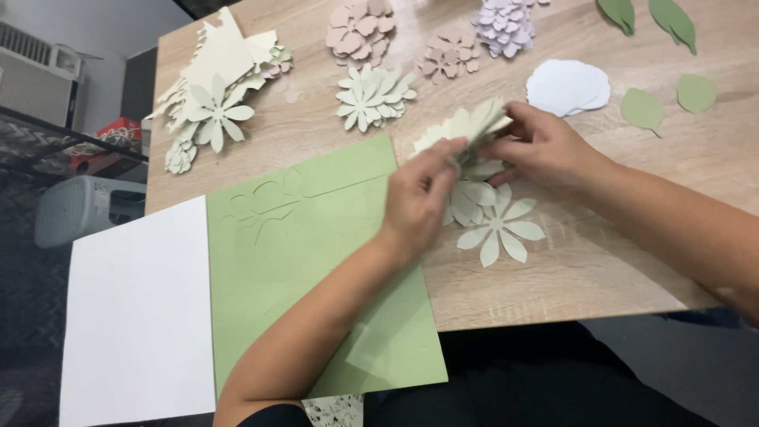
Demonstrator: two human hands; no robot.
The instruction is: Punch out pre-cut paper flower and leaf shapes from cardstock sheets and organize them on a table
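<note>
Both hands meet over the middle of a light wooden table (pixel 601 261). My left hand (pixel 419 198) and my right hand (pixel 541 146) pinch a stack of pale green paper flower cutouts (pixel 466 126) between them, lifted a little off the table and tilted. Below the hands lie more pale green flower cutouts (pixel 498 225), flat on the wood. My left forearm crosses a green card sheet (pixel 300 245) with flower shapes cut out of it.
A white sheet (pixel 138 316) overhangs the table's left edge. Cream offcuts and flowers (pixel 217 87), a pale green flower (pixel 373 96), pink flowers (pixel 362 28), a lilac flower (pixel 506 24), white petal shapes (pixel 568 85) and green leaves (pixel 642 109) lie at the back.
</note>
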